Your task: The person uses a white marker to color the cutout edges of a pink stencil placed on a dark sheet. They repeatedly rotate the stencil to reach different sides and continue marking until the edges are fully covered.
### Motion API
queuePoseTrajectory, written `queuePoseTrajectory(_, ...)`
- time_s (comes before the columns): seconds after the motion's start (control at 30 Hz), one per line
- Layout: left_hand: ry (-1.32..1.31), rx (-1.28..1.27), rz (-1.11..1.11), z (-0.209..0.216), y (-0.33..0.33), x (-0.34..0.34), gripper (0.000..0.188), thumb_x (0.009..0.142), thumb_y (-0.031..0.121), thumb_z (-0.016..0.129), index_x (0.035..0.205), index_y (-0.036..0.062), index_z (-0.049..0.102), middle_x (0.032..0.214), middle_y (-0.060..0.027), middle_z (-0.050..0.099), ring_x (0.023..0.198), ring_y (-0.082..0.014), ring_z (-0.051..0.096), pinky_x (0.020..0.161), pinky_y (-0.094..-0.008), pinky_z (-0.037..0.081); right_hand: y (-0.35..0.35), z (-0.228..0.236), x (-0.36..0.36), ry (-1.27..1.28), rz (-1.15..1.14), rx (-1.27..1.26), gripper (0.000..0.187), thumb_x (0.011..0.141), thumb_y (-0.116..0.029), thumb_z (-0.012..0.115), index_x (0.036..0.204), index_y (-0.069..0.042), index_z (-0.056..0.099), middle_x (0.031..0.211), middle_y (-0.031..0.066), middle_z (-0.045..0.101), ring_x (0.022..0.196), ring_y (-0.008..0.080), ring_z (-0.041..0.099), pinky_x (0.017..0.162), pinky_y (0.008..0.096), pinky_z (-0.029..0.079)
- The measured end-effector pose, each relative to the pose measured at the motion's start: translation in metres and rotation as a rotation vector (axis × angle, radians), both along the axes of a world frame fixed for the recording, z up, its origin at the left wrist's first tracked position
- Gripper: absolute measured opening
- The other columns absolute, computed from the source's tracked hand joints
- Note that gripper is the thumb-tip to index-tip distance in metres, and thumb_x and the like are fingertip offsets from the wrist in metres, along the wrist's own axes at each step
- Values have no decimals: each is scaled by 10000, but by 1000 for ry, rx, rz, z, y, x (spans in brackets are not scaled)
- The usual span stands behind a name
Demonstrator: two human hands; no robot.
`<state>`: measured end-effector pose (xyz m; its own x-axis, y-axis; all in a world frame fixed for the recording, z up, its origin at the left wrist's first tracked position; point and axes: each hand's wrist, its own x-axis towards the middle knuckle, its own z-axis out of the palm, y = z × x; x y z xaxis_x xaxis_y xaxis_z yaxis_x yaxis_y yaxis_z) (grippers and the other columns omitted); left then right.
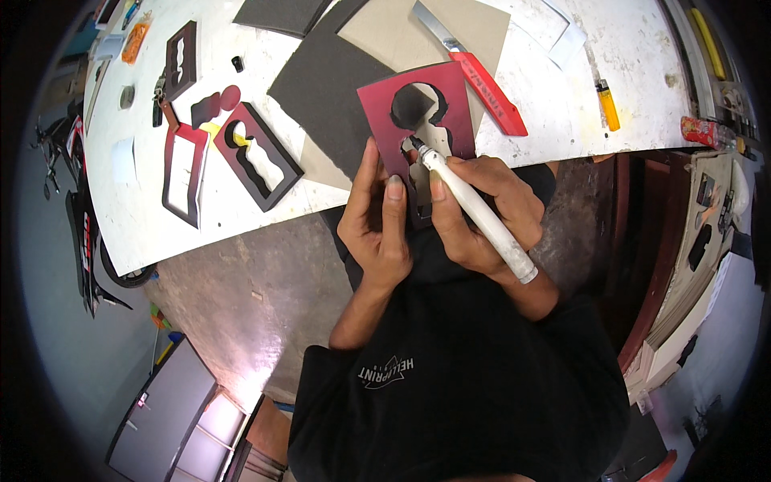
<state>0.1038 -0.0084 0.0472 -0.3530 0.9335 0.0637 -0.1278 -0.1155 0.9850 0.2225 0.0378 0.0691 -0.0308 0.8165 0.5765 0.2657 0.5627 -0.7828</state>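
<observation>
My left hand (376,225) holds a maroon card (380,108) by its lower left side, thumb and fingers on either side. The card fades to black and has a curvy, figure-shaped hole with dark edges. In my right hand (494,205) is a white marker (487,225), slanted with its dark tip at the left edge of the hole, near the narrow part. The right fingertips lie close to the card's lower right side. Under and beyond the card are a black sheet (317,100) and greyish-beige board (474,24).
A red utility knife (491,98), blade out, lies on the white table (562,112). A yellow lighter (608,106) sits to the right. At left lie a thick dark frame (283,178), a maroon frame (170,170), a smaller frame (188,68) and a round maroon offcut (230,98).
</observation>
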Motion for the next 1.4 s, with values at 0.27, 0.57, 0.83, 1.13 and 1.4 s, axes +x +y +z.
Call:
queuePoseTrajectory(0.27, 29, 0, 13, -2, -1, 0, 464, 998, 36, 498, 1434, -87, 399, 1286, -205, 590, 1121, -185, 586, 965, -289, 445, -1, 3, 1, -7, 49, -41, 197, 838, 6, 711, 990, 80, 610, 837, 200, 699, 721, 230, 714, 624, 288, 561)
queuePoseTrajectory(0.57, 59, -18, -14, -1, -2, -1, 464, 997, 33, 472, 1433, -100, 384, 1367, -271, 529, 1213, -245, 572, 1015, -343, 449, 0, 2, 3, -11, 68, -30, 201, 837, 3, 714, 993, 83, 615, 848, 214, 700, 730, 242, 716, 627, 291, 563)
queuePoseTrajectory(0.83, 70, -16, -14, 0, -1, -1, 466, 996, 18, 462, 1438, -101, 373, 1379, -273, 515, 1239, -259, 553, 1035, -346, 433, 1, 1, 4, -5, 74, -18, 202, 834, 6, 715, 995, 80, 617, 846, 212, 702, 728, 236, 717, 623, 289, 562)
queuePoseTrajectory(1.13, 52, -20, 3, -1, -1, 0, 477, 997, 36, 473, 1442, -100, 368, 1376, -275, 517, 1239, -256, 553, 1033, -345, 434, 0, -1, 6, 2, 110, -43, 212, 825, 0, 720, 1004, 70, 630, 835, 197, 706, 713, 217, 716, 608, 276, 552)
queuePoseTrajectory(1.4, 94, -9, 0, 0, -1, -1, 461, 997, 42, 471, 1426, -107, 391, 1348, -283, 540, 1209, -256, 578, 1019, -349, 445, -1, 1, 8, 3, 126, -85, 214, 817, 7, 720, 1004, 72, 636, 831, 193, 707, 708, 212, 717, 603, 267, 548)
